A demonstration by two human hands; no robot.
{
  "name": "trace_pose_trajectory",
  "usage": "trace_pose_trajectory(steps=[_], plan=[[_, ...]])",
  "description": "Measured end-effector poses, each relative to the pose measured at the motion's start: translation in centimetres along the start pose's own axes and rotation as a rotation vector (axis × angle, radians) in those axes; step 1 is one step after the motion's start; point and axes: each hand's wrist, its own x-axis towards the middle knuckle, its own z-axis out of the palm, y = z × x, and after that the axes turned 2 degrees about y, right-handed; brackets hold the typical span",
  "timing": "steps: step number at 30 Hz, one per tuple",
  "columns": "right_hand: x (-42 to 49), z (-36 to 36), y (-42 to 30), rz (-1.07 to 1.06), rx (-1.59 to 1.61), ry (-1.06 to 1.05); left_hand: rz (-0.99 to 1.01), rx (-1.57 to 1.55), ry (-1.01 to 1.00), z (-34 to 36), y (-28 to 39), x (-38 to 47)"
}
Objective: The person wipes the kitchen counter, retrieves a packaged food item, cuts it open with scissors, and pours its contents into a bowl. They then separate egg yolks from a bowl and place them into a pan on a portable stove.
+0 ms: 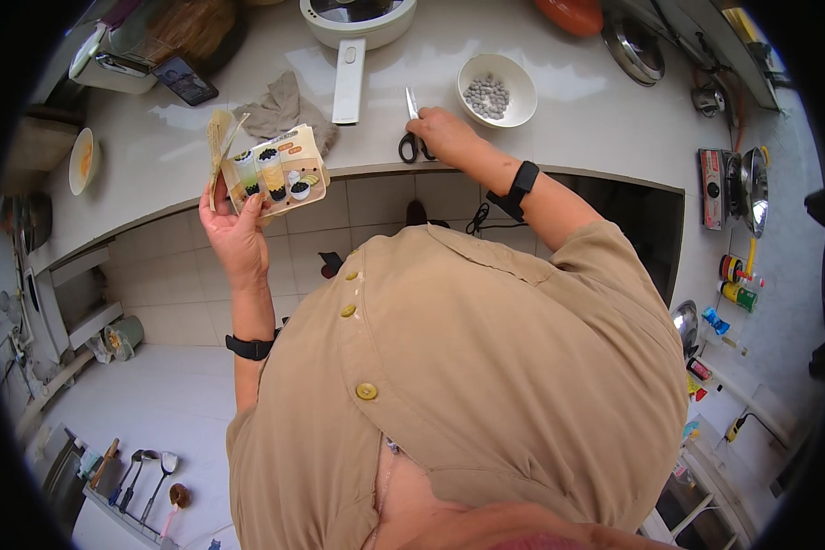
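My left hand [237, 230] holds a printed food packet [278, 175] up before the counter's front edge. Drinks and a bowl of dark pearls are pictured on it, and a loose flap [218, 148] stands up on its left side. My right hand [447, 134] is closed around the middle of a pair of scissors [411, 103] at the counter edge. Their blades point away from me and the black handles show below my fingers. Just right of that hand, a white bowl [524, 103] contains many small greyish balls [487, 96], which look like tapioca pearls.
A beige cloth [285, 103] lies crumpled behind the packet. Beyond it are a lidded white pan [349, 82], its handle towards me, and a propped phone [184, 81]. A small bowl [84, 161] stands far left. At right are a metal lid [634, 48] and a portable gas stove [713, 189].
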Motion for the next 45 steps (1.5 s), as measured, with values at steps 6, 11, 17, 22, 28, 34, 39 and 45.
trace_pose_trajectory(steps=[6,11,17,22,28,34,39,45], plan=[[1.2,-1.6,-0.7,-0.184,-0.118,-0.037,0.009,-0.001,0.074,-4.1,0.7,-0.7],[1.7,-2.3,-2.6,-0.326,-0.173,-0.108,0.008,-0.021,0.082,-6.1,1.5,-1.2],[1.8,-3.3,-10.6,-0.149,0.393,-0.317,0.101,-0.063,0.169,-11.7,4.2,-2.6],[5.1,-0.2,-21.5,0.116,1.166,-0.596,0.214,0.052,0.353,-18.9,7.5,-4.9],[10.8,3.1,-35.4,0.018,1.335,-0.685,0.318,0.008,0.594,-29.5,11.0,-11.0],[15.3,5.8,-52.5,-0.279,1.272,-0.773,0.386,0.132,0.849,-39.8,11.8,-19.6],[17.8,7.2,-65.4,-0.505,1.209,-0.894,0.296,0.233,0.988,-44.5,9.7,-25.0],[22.3,7.7,-79.1,-0.688,1.239,-1.128,0.34,0.132,1.082,-48.9,9.1,-22.9]])
